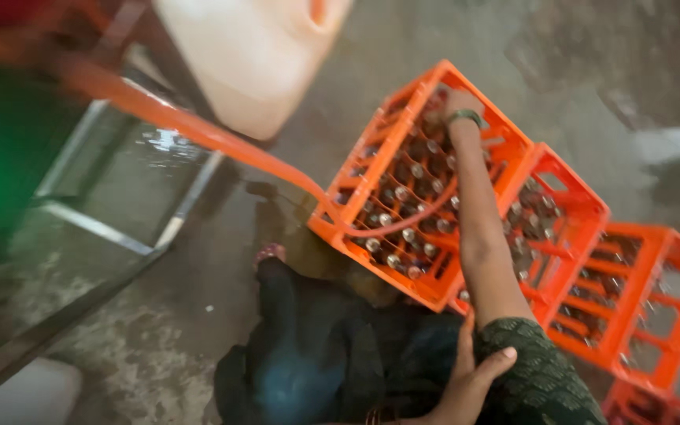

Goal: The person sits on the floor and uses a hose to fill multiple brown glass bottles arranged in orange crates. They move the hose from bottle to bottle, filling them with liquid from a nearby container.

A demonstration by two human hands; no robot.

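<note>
Crate (391, 236): orange, full of capped bottles, on wet floor
Right hand (460, 104): reaching into crate; finger state cannot be told
Left hand (474, 378): fingers together, clasping own right sleeve (541, 370)
Hose (198, 130): orange, entering crate

Wet concrete floor (576, 71), metal frame (104, 228), pale plastic canister (253, 55)

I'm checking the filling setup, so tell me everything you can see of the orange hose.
The orange hose looks like flexible, translucent plastic tubing, thick and blurred at the upper left. It runs diagonally down across the wet concrete floor, passes below the white jerrycan, crosses the near rim of the first orange crate, then thins and curves up over the bottle tops towards the right hand, which seems to hold its end. Its far end is out of view.
</note>
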